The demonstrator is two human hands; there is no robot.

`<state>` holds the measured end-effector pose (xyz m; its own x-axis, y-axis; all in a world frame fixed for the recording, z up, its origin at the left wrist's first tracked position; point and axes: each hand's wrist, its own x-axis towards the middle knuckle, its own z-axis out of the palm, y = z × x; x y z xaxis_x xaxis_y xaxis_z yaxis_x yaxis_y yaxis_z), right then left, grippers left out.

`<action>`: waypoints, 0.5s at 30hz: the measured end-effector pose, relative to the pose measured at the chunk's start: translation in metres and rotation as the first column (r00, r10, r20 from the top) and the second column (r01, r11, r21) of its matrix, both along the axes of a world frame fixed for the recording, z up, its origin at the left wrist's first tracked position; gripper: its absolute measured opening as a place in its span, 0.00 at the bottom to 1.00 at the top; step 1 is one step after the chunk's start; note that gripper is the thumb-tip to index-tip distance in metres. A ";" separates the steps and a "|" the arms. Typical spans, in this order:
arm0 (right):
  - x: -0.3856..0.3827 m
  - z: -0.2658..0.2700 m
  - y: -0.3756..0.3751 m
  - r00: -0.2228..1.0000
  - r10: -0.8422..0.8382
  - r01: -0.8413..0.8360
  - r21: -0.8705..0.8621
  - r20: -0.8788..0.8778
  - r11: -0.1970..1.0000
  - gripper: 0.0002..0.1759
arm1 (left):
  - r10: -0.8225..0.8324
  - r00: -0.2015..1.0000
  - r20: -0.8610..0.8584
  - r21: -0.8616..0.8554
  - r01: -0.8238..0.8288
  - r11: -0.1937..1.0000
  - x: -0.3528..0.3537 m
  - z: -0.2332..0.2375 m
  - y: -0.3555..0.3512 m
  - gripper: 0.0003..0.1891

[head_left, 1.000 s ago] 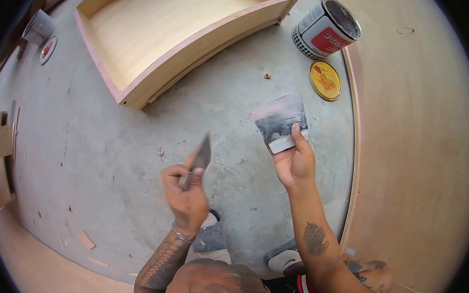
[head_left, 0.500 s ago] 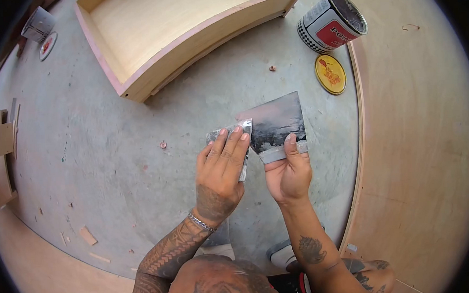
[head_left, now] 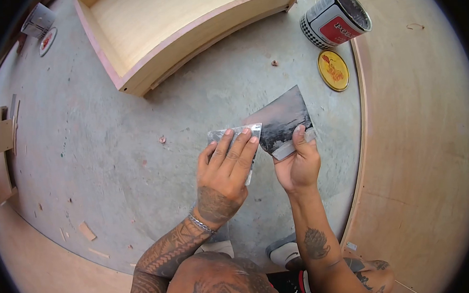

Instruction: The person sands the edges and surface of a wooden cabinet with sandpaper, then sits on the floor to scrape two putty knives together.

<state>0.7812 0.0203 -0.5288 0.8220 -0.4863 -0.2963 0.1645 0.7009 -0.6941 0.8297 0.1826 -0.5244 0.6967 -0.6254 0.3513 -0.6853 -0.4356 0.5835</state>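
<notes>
My left hand is closed on a thin, grey-smeared flat scraper, its fingers spread across the top face and its thumb hidden below. The scraper's right edge overlaps the left side of a larger flat plate. That plate carries a pinkish film, with dark and pale grey smears toward its near end. Palm up, my right hand grips the plate's near edge, thumb on top and fingers beneath. Both pieces are held up over the grey floor.
A wooden drawer-like box with a curved front lies ahead. At the right stand an opened tin and its yellow lid, beside a plywood sheet. Another tin is far left, and wood scraps litter the floor.
The plate in my right hand has shifted right and turned clockwise a little. My left hand with the scraper has moved slightly right and nearer me. Both hands keep their hold.
</notes>
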 end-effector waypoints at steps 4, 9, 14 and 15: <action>-0.001 -0.005 -0.003 0.999 -0.016 0.015 -0.027 -0.039 1.000 0.19 | -0.016 1.000 0.007 0.029 0.015 0.999 -0.001 -0.002 0.001 0.35; 0.000 -0.003 -0.011 0.998 -0.001 -0.005 -0.112 -0.060 0.994 0.16 | -0.059 0.998 0.018 0.062 0.058 0.996 -0.002 -0.006 0.003 0.34; -0.009 -0.016 -0.006 0.962 0.119 -0.166 -0.177 -0.247 0.970 0.12 | -0.004 0.999 0.053 0.095 -0.001 0.995 0.010 0.002 -0.004 0.35; -0.011 -0.030 0.004 0.935 0.119 -0.235 -0.332 -0.334 0.914 0.12 | -0.011 0.998 0.056 0.097 0.005 0.995 0.016 0.005 -0.005 0.35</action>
